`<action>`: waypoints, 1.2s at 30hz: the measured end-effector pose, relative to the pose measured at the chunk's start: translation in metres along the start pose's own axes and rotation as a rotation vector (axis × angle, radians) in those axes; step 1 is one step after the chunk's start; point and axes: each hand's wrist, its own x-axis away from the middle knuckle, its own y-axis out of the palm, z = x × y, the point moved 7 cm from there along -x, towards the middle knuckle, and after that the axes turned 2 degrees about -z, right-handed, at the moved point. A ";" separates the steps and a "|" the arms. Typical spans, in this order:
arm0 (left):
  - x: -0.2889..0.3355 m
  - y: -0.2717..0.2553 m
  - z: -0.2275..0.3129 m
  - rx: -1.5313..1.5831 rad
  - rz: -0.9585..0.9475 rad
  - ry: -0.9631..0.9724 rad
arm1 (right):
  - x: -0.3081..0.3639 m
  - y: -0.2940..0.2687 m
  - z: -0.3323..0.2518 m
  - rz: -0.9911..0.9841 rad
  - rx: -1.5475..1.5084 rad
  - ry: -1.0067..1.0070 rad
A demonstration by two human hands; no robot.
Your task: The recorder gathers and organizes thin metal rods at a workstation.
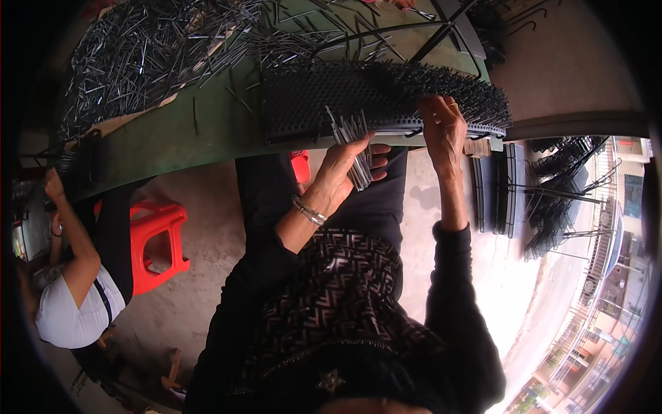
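A bundle of thin grey metal rods (359, 155) is gripped in my left hand (334, 174), its ends sticking out above and below the fingers. In front of me a dark perforated panel (300, 103) lies along the table edge, full of small round holes. Dark pins (441, 83) stand densely in its right and far part. My right hand (445, 134) is at the panel's near side beside these pins, fingers pinched together and pointing down. Whatever is between those fingertips is hidden.
A large heap of loose rods (145, 55) covers the left of the green table (200, 148). Another person (76, 297) works at far left, beside a red stool (157, 241). Stacked perforated panels (507, 190) stand at right, near a rack with black hooks (562, 200).
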 end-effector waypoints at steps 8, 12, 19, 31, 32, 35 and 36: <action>0.001 -0.001 0.004 -0.096 -0.012 0.025 | 0.007 -0.007 -0.013 0.121 0.115 -0.008; 0.006 0.006 0.005 -0.095 -0.006 0.024 | 0.015 -0.005 -0.009 0.093 0.225 0.049; 0.019 0.014 0.009 -0.177 -0.029 0.037 | 0.026 0.015 -0.019 -0.273 -0.323 0.408; 0.028 0.020 0.013 -0.348 -0.056 0.008 | 0.035 0.031 -0.030 -0.547 -0.722 0.460; 0.028 0.020 0.013 -0.353 -0.050 0.009 | 0.035 0.030 -0.029 -0.546 -0.721 0.461; 0.027 0.020 0.014 -0.358 -0.063 0.013 | 0.036 0.027 -0.029 -0.529 -0.712 0.434; 0.027 0.020 0.014 -0.359 -0.081 0.018 | 0.037 0.026 -0.028 -0.503 -0.719 0.462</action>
